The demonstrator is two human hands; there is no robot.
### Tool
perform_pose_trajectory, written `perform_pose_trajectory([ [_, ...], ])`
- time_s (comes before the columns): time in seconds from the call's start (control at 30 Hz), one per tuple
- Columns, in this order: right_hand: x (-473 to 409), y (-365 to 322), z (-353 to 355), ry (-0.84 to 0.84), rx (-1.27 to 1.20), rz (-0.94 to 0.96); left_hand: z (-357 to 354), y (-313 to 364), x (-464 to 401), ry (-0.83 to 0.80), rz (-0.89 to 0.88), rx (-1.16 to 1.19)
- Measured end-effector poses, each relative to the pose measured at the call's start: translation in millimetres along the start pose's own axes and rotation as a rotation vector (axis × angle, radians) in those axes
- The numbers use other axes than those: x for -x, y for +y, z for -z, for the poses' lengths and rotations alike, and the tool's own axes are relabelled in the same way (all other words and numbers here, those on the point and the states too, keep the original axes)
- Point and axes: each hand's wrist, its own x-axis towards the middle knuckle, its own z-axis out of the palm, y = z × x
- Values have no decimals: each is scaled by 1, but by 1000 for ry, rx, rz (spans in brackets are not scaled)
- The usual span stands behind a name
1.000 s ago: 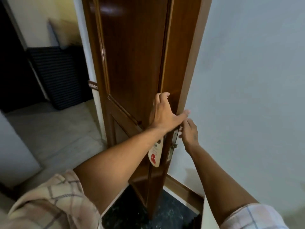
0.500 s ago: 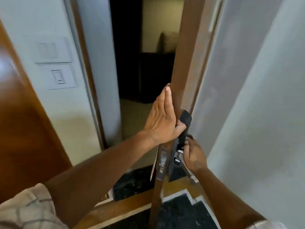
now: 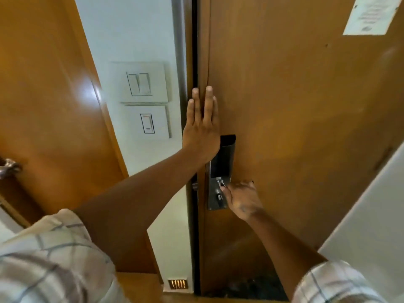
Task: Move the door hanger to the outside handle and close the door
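Observation:
The brown wooden door [image 3: 306,127] stands almost in its frame, with only a thin dark gap [image 3: 194,62] left along its latch edge. My left hand [image 3: 202,127] lies flat with fingers straight on that edge, above the dark lock plate [image 3: 222,158]. My right hand [image 3: 242,200] is curled around the door handle at the bottom of the lock plate and hides most of it. The latch bolt [image 3: 195,185] sticks out into the gap. The door hanger is not in view.
Two white switch plates [image 3: 142,99] sit on the wall left of the frame. A second wooden door [image 3: 43,106] with a metal handle [image 3: 8,168] stands open at the left. A paper notice [image 3: 371,14] is stuck high on the door. A white wall [image 3: 371,226] is close on the right.
The door has swung from wide open to nearly shut. My left hand has gone from gripping its edge to lying flat on it. The door hanger has dropped out of sight.

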Motion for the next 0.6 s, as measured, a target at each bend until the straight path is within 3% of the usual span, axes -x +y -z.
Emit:
perform_pose_trajectory([
  [0.23,-107,10,-36,-35,6,-60,-74,-2,-95,-156,118,-74],
  [0.6,-176,29,-70,48,68,-79,-142,-18,-155,-124,121,-75],
])
